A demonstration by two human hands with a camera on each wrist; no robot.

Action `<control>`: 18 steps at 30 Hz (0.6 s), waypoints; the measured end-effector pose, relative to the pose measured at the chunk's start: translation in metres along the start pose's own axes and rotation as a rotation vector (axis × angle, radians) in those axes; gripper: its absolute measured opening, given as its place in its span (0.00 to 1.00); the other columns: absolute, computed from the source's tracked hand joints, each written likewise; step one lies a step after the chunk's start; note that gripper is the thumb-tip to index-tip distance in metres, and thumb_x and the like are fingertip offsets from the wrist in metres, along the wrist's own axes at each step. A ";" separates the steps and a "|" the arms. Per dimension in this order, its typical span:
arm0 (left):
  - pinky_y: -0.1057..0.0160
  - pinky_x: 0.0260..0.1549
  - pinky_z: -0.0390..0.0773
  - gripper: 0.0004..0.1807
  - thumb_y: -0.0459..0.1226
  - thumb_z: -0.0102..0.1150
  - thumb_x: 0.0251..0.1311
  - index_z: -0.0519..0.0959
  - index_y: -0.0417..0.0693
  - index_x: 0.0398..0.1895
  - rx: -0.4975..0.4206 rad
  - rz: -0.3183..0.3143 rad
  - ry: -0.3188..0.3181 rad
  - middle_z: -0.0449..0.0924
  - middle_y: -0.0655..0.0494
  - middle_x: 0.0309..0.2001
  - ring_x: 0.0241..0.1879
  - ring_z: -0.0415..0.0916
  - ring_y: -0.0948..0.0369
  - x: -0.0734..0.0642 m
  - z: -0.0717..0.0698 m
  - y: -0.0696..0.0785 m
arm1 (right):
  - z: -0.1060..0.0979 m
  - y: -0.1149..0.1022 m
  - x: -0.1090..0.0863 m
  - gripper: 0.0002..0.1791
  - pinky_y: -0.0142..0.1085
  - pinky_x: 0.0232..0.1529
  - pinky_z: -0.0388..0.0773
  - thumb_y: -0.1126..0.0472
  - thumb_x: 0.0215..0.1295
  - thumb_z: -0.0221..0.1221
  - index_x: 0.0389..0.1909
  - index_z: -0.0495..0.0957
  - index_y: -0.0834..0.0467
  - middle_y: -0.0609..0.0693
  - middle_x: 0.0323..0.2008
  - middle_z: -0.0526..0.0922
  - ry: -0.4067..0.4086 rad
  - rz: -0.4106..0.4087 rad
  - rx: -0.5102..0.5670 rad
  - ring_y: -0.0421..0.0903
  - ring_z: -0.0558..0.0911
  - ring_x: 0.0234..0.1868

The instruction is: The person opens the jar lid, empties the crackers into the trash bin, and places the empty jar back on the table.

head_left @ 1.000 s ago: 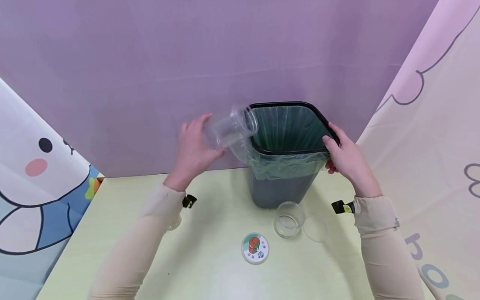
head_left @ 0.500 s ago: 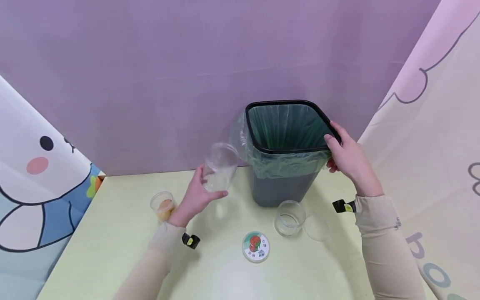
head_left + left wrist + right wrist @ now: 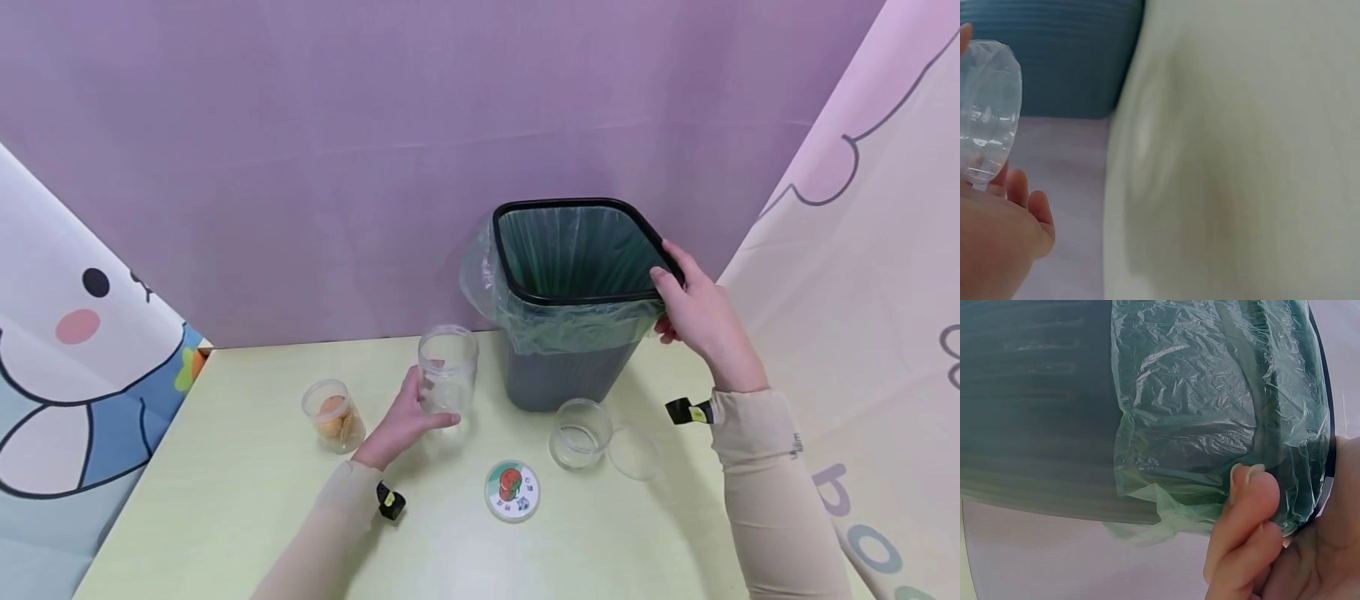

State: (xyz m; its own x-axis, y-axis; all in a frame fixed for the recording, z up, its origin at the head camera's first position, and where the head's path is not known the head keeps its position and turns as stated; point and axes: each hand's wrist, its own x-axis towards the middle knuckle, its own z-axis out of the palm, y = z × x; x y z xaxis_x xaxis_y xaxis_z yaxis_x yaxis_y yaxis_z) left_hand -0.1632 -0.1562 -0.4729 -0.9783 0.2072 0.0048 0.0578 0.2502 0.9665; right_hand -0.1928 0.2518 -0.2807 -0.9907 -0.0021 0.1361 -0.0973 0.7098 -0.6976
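Observation:
In the head view my left hand [image 3: 406,421] holds a clear plastic jar [image 3: 448,367], upright, low over the table left of the bin. The left wrist view shows the jar's base [image 3: 988,112] between thumb and fingers. My right hand [image 3: 697,312] grips the right rim of a grey trash bin [image 3: 566,379] with its thumb on top. A green liner bag [image 3: 577,329] is folded over the bin's edge; in the right wrist view the curled fingers [image 3: 1254,494] press against that liner.
A clear jar with orange-brown contents [image 3: 334,419] stands at the left. In front of the bin are a short clear container [image 3: 580,437], a thin clear disc [image 3: 633,452] and a round lid with a tomato picture [image 3: 512,492]. A purple curtain [image 3: 337,167] hangs behind the table.
My left hand has brought the jar from its tilt at the bin's left rim down and to the left, turning it upright. The right hand stays on the rim.

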 end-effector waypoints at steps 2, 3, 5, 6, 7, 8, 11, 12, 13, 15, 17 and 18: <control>0.40 0.60 0.62 0.44 0.40 0.80 0.43 0.63 0.52 0.64 0.016 -0.008 0.003 0.63 0.47 0.63 0.64 0.61 0.45 0.002 0.001 -0.007 | 0.000 0.000 0.000 0.37 0.43 0.30 0.78 0.33 0.73 0.38 0.79 0.44 0.36 0.56 0.21 0.81 0.000 -0.001 0.002 0.55 0.81 0.19; 0.40 0.62 0.61 0.44 0.40 0.80 0.43 0.64 0.52 0.64 0.015 -0.008 0.003 0.64 0.48 0.64 0.65 0.60 0.46 0.004 0.001 -0.010 | 0.000 0.000 0.000 0.37 0.43 0.30 0.78 0.33 0.73 0.38 0.79 0.44 0.36 0.57 0.21 0.81 0.002 -0.001 0.002 0.55 0.81 0.19; 0.40 0.65 0.58 0.44 0.39 0.81 0.43 0.66 0.51 0.64 0.009 -0.005 0.006 0.64 0.49 0.67 0.68 0.58 0.46 0.007 0.004 -0.016 | 0.000 0.000 0.000 0.37 0.43 0.29 0.78 0.32 0.73 0.38 0.79 0.44 0.36 0.57 0.21 0.81 0.005 -0.001 0.006 0.54 0.81 0.18; 0.40 0.66 0.57 0.45 0.38 0.81 0.42 0.67 0.51 0.65 0.014 -0.008 0.011 0.64 0.49 0.68 0.69 0.58 0.46 0.009 0.005 -0.017 | 0.000 0.000 0.000 0.37 0.43 0.29 0.78 0.32 0.72 0.38 0.79 0.44 0.36 0.57 0.20 0.81 0.006 -0.002 0.005 0.54 0.81 0.18; 0.40 0.67 0.56 0.46 0.38 0.82 0.41 0.67 0.51 0.66 0.021 -0.012 0.017 0.65 0.49 0.68 0.70 0.57 0.46 0.011 0.007 -0.019 | 0.000 0.000 0.000 0.37 0.43 0.29 0.78 0.32 0.72 0.38 0.79 0.45 0.36 0.57 0.20 0.81 0.007 -0.002 0.006 0.54 0.81 0.18; 0.40 0.67 0.55 0.48 0.38 0.82 0.40 0.67 0.51 0.68 0.031 -0.016 0.025 0.65 0.47 0.69 0.70 0.57 0.46 0.013 0.009 -0.021 | -0.001 0.000 0.000 0.37 0.43 0.28 0.78 0.32 0.73 0.38 0.79 0.45 0.36 0.57 0.20 0.81 0.008 -0.002 0.006 0.54 0.81 0.19; 0.42 0.66 0.59 0.51 0.39 0.84 0.38 0.67 0.50 0.69 0.081 -0.023 0.045 0.69 0.44 0.65 0.67 0.62 0.45 0.019 0.013 -0.025 | -0.001 0.000 0.000 0.37 0.43 0.29 0.78 0.32 0.73 0.38 0.79 0.44 0.36 0.57 0.21 0.81 0.007 -0.002 0.004 0.55 0.81 0.19; 0.42 0.66 0.60 0.51 0.40 0.84 0.37 0.67 0.48 0.69 0.098 -0.018 0.048 0.70 0.44 0.64 0.66 0.64 0.46 0.021 0.015 -0.026 | -0.001 0.000 0.000 0.37 0.43 0.29 0.78 0.32 0.73 0.38 0.79 0.44 0.36 0.57 0.21 0.81 0.006 -0.002 0.005 0.56 0.81 0.19; 0.43 0.65 0.61 0.50 0.40 0.84 0.37 0.68 0.47 0.69 0.110 -0.018 0.049 0.71 0.43 0.63 0.65 0.65 0.46 0.023 0.016 -0.028 | -0.001 -0.001 0.000 0.37 0.43 0.29 0.78 0.32 0.73 0.38 0.79 0.44 0.36 0.57 0.21 0.81 0.006 0.000 0.005 0.56 0.81 0.19; 0.44 0.64 0.63 0.50 0.39 0.84 0.36 0.68 0.45 0.68 0.129 -0.019 0.052 0.73 0.43 0.62 0.64 0.66 0.46 0.026 0.017 -0.032 | -0.002 -0.002 -0.001 0.37 0.43 0.30 0.77 0.32 0.73 0.38 0.79 0.44 0.36 0.57 0.21 0.81 0.005 0.002 0.000 0.57 0.81 0.20; 0.43 0.64 0.64 0.50 0.38 0.84 0.35 0.69 0.43 0.67 0.158 -0.019 0.058 0.74 0.42 0.60 0.64 0.67 0.45 0.028 0.019 -0.034 | -0.001 -0.003 -0.002 0.37 0.44 0.31 0.77 0.32 0.73 0.38 0.79 0.44 0.36 0.57 0.21 0.81 0.000 0.001 -0.002 0.57 0.81 0.20; 0.43 0.63 0.64 0.50 0.38 0.84 0.35 0.69 0.43 0.67 0.183 -0.026 0.065 0.74 0.43 0.60 0.63 0.67 0.45 0.028 0.019 -0.036 | -0.001 -0.003 -0.003 0.37 0.44 0.31 0.77 0.32 0.73 0.38 0.79 0.44 0.36 0.57 0.21 0.81 -0.002 0.002 -0.003 0.57 0.81 0.20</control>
State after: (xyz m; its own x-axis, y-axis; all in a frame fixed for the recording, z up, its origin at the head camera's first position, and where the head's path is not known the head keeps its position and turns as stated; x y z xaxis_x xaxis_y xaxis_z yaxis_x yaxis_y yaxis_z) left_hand -0.1891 -0.1413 -0.5123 -0.9903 0.1389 0.0030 0.0622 0.4238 0.9036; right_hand -0.1899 0.2501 -0.2779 -0.9911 -0.0023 0.1330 -0.0950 0.7121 -0.6956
